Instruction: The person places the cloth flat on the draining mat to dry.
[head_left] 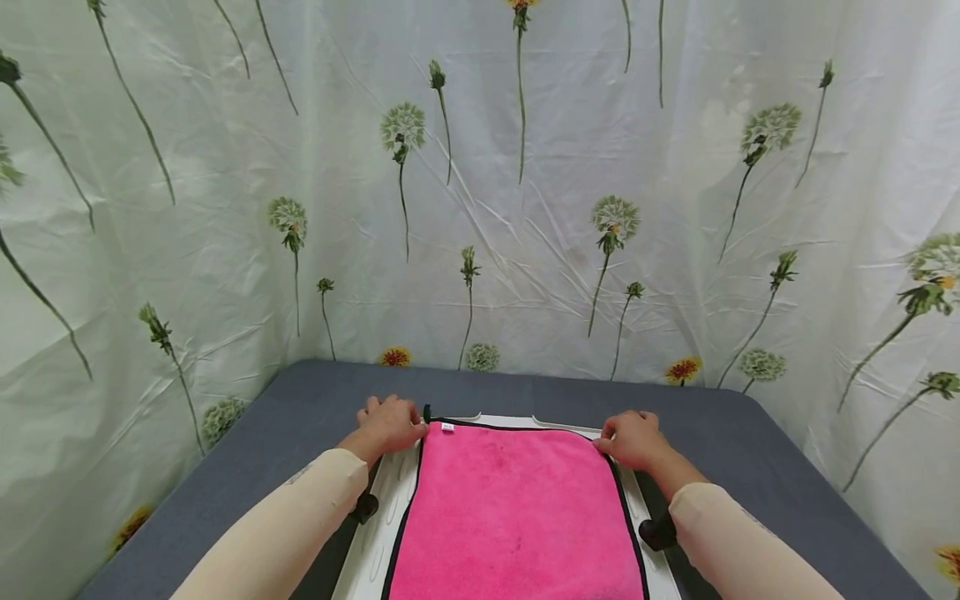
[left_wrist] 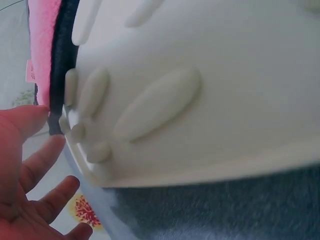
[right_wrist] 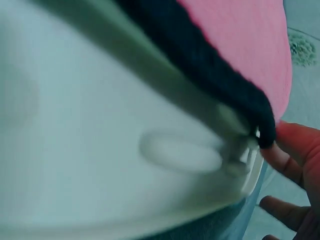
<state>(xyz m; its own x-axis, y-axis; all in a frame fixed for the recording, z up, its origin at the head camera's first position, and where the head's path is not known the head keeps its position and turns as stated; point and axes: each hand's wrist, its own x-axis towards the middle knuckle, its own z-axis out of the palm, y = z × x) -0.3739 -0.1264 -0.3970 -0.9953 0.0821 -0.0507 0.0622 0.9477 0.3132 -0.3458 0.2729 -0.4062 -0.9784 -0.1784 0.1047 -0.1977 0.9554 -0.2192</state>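
Observation:
A bright pink cloth (head_left: pixel 517 508) with black edging and a small white tag lies spread over a white board (head_left: pixel 386 508) with raised oval ridges. My left hand (head_left: pixel 388 427) pinches its far left corner between thumb and index finger, the other fingers spread, as the left wrist view shows. At the far right corner, my right hand (head_left: pixel 636 440) pinches the black edging (right_wrist: pixel 230 95) between thumb and forefinger. In the right wrist view that edge stands a little above the board, casting a shadow on it.
The board rests on a dark grey table (head_left: pixel 300 408). Behind and at both sides hangs a white curtain (head_left: pixel 495 208) printed with dandelions. Dark wrist camera mounts (head_left: pixel 658 532) sit under both forearms, and light sleeves cover the arms.

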